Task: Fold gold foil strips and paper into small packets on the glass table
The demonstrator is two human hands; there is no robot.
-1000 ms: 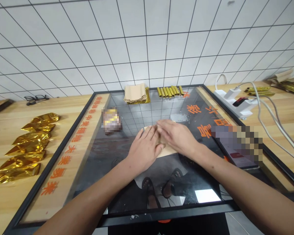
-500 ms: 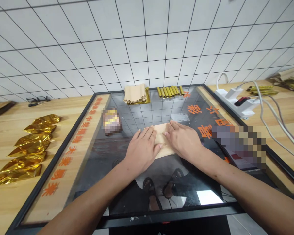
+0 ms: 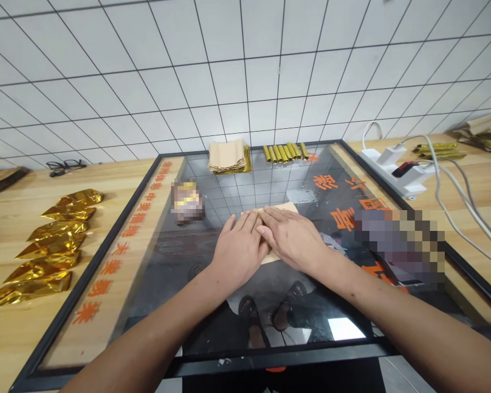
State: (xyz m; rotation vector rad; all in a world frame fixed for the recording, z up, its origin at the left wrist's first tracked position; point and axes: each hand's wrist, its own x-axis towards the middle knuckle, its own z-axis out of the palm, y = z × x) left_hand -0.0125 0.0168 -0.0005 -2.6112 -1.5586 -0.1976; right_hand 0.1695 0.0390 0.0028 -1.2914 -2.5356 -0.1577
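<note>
- One wide tiled wall (image 3: pixel 262 38) rises behind everything.
- Below it runs a wooden counter (image 3: pixel 123 174), with a framed glass panel (image 3: pixel 167 273) on top.
- On the counter, left of the panel, several shiny gold foil pieces (image 3: pixel 53 245) lie in a row leading away from the person; a white power strip (image 3: pixel 387 172) sits along the panel's right edge.
- Both hands rest palm down near the middle of the glass. The left hand (image 3: pixel 239 248) is flat, fingers extended; the right hand (image 3: pixel 294 237) is also flat, angled inward, so the two meet or nearly meet. Neither visibly grips anything; whether something small is trapped beneath them, I cannot tell.
- The tan paper (image 3: pixel 290 207) lies directly under the hands, showing past the right fingertips and below the right palm. Its far edge runs crosswise, slightly slanted; its long axis is too covered to judge. Neither hand is clearly nearer, but the right covers its middle.
- Beyond the hands, against the far frame, stands a paper stack (image 3: pixel 227 155), with small gold tubes (image 3: pixel 285 154) lined up to its right.
</note>
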